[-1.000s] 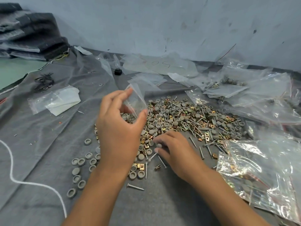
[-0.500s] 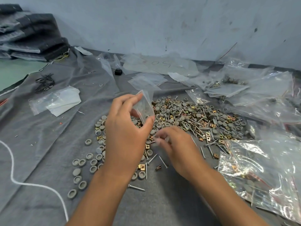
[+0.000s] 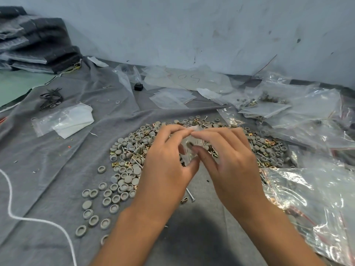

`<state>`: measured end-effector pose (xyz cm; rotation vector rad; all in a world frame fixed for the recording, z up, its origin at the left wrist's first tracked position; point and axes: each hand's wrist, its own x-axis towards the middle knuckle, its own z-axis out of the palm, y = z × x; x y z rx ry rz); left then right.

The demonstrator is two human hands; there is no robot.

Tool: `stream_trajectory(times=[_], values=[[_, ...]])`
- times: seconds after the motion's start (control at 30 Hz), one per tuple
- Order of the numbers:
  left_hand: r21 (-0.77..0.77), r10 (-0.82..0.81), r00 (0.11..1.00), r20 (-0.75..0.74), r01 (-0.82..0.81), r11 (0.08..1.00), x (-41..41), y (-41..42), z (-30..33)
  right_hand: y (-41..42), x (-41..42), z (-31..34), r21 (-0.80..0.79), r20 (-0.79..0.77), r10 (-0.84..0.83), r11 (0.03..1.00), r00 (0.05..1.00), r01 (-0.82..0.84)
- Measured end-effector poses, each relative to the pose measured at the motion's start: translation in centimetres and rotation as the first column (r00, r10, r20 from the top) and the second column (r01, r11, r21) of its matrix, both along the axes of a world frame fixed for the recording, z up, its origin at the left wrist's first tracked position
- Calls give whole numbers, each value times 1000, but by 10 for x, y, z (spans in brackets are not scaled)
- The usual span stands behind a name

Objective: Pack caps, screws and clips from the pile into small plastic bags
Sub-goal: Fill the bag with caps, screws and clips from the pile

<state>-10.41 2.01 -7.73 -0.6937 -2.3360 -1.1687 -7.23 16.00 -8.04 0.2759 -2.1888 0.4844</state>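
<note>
Pinching a small plastic bag (image 3: 189,148) between both hands above the pile (image 3: 192,143) of caps, screws and clips: left hand (image 3: 167,166) gripping its left edge with fingertips and thumb, right hand (image 3: 228,162) gripping the right edge the same way, fingertips of both meeting at the bag's top. Showing only in the gap between the hands, the rest of the bag being covered by fingers. Holding something dark inside, too blurred to name. Hiding the middle of the pile behind both hands and forearms.

Lying loose on the grey cloth (image 3: 57,169) to the near left of the pile: scattered grey caps (image 3: 107,196), some hollow side up. Lying just near the left wrist: a single screw (image 3: 190,194) and a brass clip (image 3: 184,200). Trailing across the near left: a white cord (image 3: 28,219), running off the bottom edge. Crowding the right side: crumpled clear bags (image 3: 315,200), partly filled, contents hard to read through glare, cut off by the right edge. Lying far left: flat empty bags (image 3: 63,121) and a dark tangle of ties (image 3: 51,98). Sitting far centre: a small black object (image 3: 138,86), with more clear bags behind it against the wall (image 3: 192,25).
</note>
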Motion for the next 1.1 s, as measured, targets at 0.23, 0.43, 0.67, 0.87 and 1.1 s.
stream_trajectory(times=[0.23,0.43,0.67,0.87,1.1], values=[[192,125,990,70,-136,972,-7,-9,8,8,0,-10,-230,469,28,969,883,91],[336,236,970,56,-241,910,-15,-23,12,-4,10,-43,-45,834,-16,994,551,96],[299,224,973,55,-231,926,-14,-21,11,-9,5,-44,97,741,45,980,670,-173],[279,213,975,57,-221,935,-14,-22,10,-2,1,-46,180,713,12,963,701,-200],[132,167,986,6,-166,977,-12,-19,7,8,3,-33,-81,655,111,994,748,-76]])
